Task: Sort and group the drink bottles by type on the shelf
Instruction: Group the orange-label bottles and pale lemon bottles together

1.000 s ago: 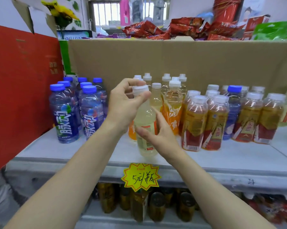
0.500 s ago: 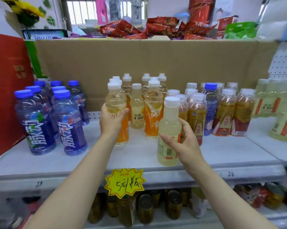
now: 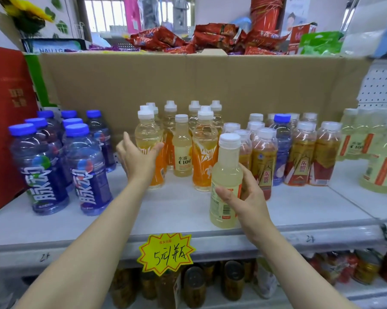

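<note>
Head view: the right hand's fingers (image 3: 223,194) are wrapped round the lower label of a pale yellow bottle (image 3: 226,181), thumb behind, so the right hand (image 3: 246,197) grips it upright with its base seemingly resting near the front lip of the shelf (image 3: 177,208). The left hand (image 3: 136,159) is open, fingers spread and thumb out, its palm against the side of an orange-labelled bottle (image 3: 149,150) without closing on it. Taking the held bottle as landmark: behind it and to its left stands a lone matching C100 bottle (image 3: 182,148), hemmed in among the tall orange-labelled ones; behind it to the right are the brown tea bottles (image 3: 299,157) with one stray blue-capped bottle (image 3: 282,148) among them; far to its right is what looks like the main pale yellow group (image 3: 370,150); far to its left are the blue bottles (image 3: 54,161). The step in hand appears to be carrying this bottle to its own kind. To do it well, I would lift it clear of the neighbouring caps before moving sideways, keep it vertical, set it down touching its group, and steady the orange row with the open hand so nothing tips.
</note>
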{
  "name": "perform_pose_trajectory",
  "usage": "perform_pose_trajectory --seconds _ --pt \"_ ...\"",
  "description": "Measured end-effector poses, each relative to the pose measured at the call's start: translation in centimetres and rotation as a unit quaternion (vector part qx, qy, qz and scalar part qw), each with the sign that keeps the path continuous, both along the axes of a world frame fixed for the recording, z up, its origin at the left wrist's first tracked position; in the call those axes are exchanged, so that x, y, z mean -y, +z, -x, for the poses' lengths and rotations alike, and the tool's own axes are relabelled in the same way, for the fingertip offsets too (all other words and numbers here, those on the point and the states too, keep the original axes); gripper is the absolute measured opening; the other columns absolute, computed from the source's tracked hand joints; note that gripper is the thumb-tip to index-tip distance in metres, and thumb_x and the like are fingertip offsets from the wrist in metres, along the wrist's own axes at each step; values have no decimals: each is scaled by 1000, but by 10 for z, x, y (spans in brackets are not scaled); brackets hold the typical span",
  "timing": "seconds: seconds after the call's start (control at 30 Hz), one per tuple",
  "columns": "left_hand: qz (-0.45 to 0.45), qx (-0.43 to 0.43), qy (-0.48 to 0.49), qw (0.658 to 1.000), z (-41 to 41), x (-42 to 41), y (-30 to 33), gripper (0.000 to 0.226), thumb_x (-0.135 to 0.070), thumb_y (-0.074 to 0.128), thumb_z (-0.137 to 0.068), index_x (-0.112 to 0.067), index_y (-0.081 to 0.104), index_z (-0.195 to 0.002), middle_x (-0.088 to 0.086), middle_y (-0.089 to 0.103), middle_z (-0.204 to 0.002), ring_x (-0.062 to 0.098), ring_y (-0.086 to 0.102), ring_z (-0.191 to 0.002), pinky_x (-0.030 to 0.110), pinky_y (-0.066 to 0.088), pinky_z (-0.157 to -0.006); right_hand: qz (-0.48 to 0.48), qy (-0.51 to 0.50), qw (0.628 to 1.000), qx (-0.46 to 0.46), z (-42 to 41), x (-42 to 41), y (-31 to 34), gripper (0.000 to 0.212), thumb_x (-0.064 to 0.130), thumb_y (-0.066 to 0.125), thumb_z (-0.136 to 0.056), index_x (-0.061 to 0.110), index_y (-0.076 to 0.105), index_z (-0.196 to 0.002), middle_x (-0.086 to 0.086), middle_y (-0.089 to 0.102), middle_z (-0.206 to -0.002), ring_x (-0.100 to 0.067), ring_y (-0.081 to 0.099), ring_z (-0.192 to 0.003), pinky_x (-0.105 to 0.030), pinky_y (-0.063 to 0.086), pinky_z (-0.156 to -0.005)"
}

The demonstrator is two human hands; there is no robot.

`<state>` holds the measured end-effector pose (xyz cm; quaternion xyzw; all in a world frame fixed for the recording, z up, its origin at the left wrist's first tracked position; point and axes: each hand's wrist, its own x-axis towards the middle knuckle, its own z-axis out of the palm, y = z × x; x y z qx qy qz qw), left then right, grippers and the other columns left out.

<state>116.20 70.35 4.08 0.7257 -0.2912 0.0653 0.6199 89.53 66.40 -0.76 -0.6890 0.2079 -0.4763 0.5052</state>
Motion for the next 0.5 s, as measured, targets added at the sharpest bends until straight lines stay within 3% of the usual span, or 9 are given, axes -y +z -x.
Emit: perform_pose_trajectory --seconds 0.07,0.13,0.2,0.27,0.37,0.5 --pt "98 139 14 985 24 -1 4 81 -49 71 -90 -17 33 -154 6 36 -153 23 34 -142 40 33 -116 2 -1 1000 2 -1 0 0 77 58 82 -67 51 49 -136 17 66 -131 -5 60 -124 -42 48 -108" --pt "126 201 -80 968 41 8 15 63 -47 62 -98 -19 41 -150 1 46 -146 17 46 -134 32 40 -110 6 -4 1000 5 -1 1 -1 79 58 83 -67 48 49 -138 16 66 -131 -6 60 -124 -42 48 -109" --pt "79 122 -189 971 50 24 30 66 -55 54 -98 -23 39 -153 -2 45 -152 14 48 -136 37 43 -111 12 -4 1000 12 -2 2 -3 80 56 83 -69 43 49 -140 13 66 -132 -9 60 -125 -43 48 -109" --pt "22 4 -226 974 48 43 42 73 -63 46 -97 -29 28 -159 -2 31 -164 20 35 -147 48 34 -117 19 -5 1000 17 -3 2 -3 80 54 83 -69 41 50 -141 11 66 -133 -10 61 -125 -43 48 -108" --pt "-5 -95 -223 970 41 68 51 76 -65 41 -99 -30 16 -162 0 19 -169 31 21 -153 58 27 -118 25 -10 1000 16 -3 2 -4 75 50 83 -72 42 50 -139 12 67 -131 -8 61 -124 -40 49 -107" --pt "21 -120 -179 976 37 84 52 72 -53 52 -100 -25 24 -161 5 27 -165 30 29 -150 53 32 -118 27 -12 1000 11 -3 5 -5 75 43 84 -76 36 50 -142 9 66 -133 -12 61 -126 -43 49 -109"
